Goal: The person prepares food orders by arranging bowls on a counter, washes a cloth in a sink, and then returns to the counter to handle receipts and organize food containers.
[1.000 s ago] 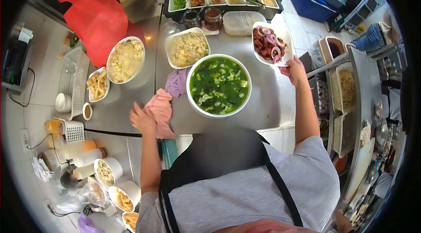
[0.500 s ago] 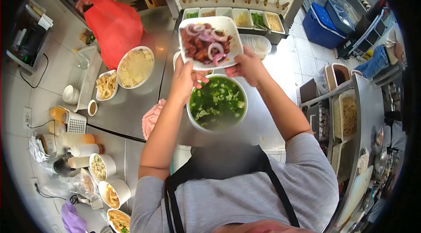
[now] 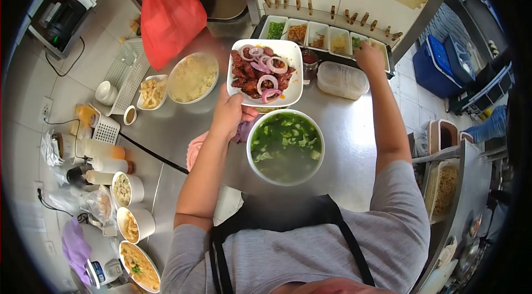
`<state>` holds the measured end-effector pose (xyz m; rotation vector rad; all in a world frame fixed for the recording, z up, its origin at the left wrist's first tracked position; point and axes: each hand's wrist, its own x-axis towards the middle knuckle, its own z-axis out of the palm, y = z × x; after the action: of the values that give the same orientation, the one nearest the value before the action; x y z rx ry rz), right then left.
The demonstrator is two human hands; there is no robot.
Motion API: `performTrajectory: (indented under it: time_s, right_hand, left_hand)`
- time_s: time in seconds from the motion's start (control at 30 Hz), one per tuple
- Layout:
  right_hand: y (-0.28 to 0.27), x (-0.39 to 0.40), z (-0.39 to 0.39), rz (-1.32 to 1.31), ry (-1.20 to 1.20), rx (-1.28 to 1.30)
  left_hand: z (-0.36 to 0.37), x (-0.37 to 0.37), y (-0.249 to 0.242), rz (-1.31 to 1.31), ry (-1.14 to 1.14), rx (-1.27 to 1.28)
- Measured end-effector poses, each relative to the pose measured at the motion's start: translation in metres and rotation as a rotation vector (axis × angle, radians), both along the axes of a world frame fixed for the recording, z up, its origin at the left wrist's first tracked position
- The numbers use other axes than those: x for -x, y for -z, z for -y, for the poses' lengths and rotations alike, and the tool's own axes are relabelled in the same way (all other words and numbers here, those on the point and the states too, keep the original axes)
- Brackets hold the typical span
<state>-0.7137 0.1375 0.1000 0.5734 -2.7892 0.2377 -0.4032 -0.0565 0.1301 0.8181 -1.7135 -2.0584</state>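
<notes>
My left hand (image 3: 231, 114) grips the near left corner of a square white dish (image 3: 295, 93), thumb on its rim. In the dish lie dark red glazed meat pieces (image 3: 244, 75) topped with purple onion rings (image 3: 267, 83). My right hand (image 3: 370, 57) reaches out to the right over the topping trays, fingers bunched at the tray of chopped green herbs (image 3: 356, 42); what they hold is too small to make out. Close below the dish stands a large white bowl of green leafy soup (image 3: 285, 144). A lidded clear plastic container (image 3: 343, 80) sits near my right wrist.
A dark-lidded jar (image 3: 310, 64) stands beside the dish. Leftward are a bowl of pale crumbly food (image 3: 194, 78), a dish of pale strips (image 3: 152, 93) and a hanging red bag (image 3: 170, 14). Sauce bottles (image 3: 108, 150) and several food bowls line the left side. A pink cloth (image 3: 197, 149) lies near my left forearm.
My right hand has let go of the dish and moved right to the topping trays. The dish stays up in my left hand alone. The view has shifted somewhat.
</notes>
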Motion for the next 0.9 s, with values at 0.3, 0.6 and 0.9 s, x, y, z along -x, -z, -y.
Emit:
performTrajectory:
  time_s: [0.3,0.6,0.9]
  right_hand:
    - [0.018,0.043,-0.017,0.213,0.025,-0.226]
    - [-0.029,-0.019,-0.045,0.007,0.094,0.148]
    - [-0.117,-0.130,0.015,0.050,-0.726,0.145]
  left_hand:
    - [0.002,0.001,-0.011,0.033,0.084,0.052]
    - [0.011,0.013,-0.010,0.076,0.155,0.120]
    - [0.002,0.026,-0.010,0.060,0.263,0.105]
